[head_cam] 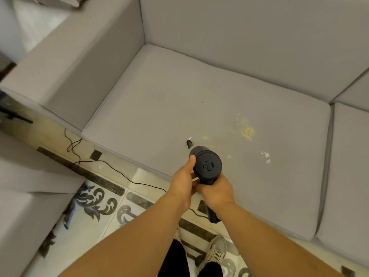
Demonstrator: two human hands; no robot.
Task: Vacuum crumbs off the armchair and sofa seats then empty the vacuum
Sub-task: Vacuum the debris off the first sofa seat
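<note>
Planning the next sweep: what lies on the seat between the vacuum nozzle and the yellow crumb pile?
Head view: faint yellow specks on bare grey cushion between nozzle and yellow crumb pile.

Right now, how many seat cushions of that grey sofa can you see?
2. One seat cushion fills the middle of the view, strewn with crumbs, under the handheld vacuum. A second lies at the right edge, cut off by the frame; more may lie beyond.

One black handheld vacuum is seen, gripped by two hands, the left hand and the right hand. Beyond the fingertips, two grey seat cushions are counted, with one yellow crumb patch and about three white scraps. Below the fingers, one black cord and one shoe are counted.
</note>
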